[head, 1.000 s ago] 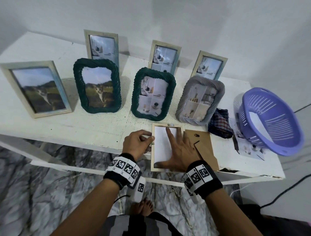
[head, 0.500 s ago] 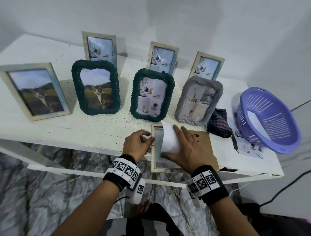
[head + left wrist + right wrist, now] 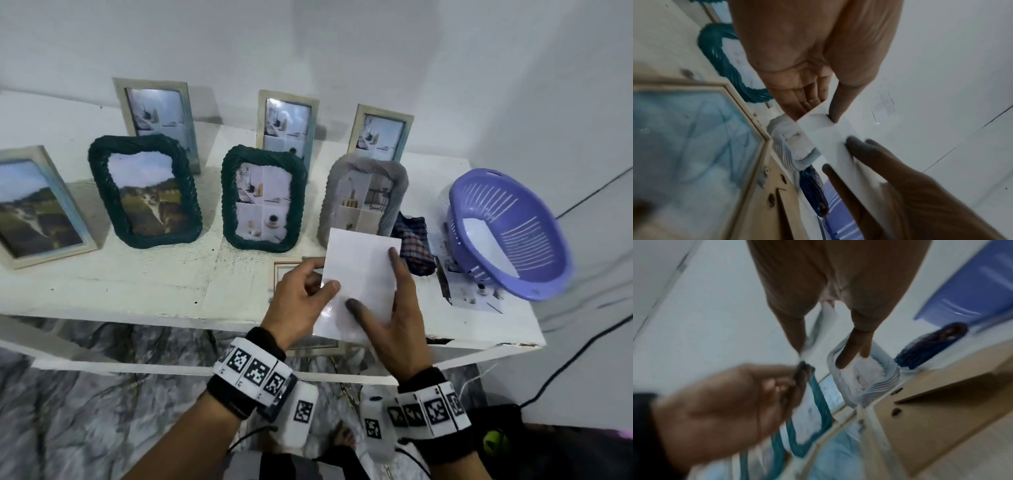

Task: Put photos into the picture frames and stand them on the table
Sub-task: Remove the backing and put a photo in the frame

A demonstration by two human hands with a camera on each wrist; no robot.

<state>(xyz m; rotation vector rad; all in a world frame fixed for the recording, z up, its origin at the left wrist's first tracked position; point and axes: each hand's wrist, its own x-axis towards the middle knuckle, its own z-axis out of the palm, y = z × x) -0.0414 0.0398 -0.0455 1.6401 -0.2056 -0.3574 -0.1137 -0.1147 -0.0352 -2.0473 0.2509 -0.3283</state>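
A white photo [image 3: 363, 270], blank side up, is held in the air by both hands above the front of the table. My left hand [image 3: 322, 289] pinches its left edge, thumb on top. My right hand [image 3: 375, 282] grips its lower right part, thumb on the sheet and fingers along the right edge. Beneath it lies an open light wooden frame [image 3: 284, 270], face down and mostly hidden. The left wrist view shows that frame's glass [image 3: 694, 129], the brown backing board [image 3: 777, 203] beside it, and the photo [image 3: 830, 136].
Several filled frames stand in two rows at the back, the grey woven one [image 3: 363, 192] just behind the photo. A checked cloth [image 3: 414, 246], a loose photo [image 3: 469, 294] and a tilted purple basket [image 3: 507, 233] are at the right. The table's front edge [image 3: 137, 308] is close.
The right hand has lifted the photo off the lying frame and raised it. The left hand has left the frame's side and now pinches the photo's left edge.
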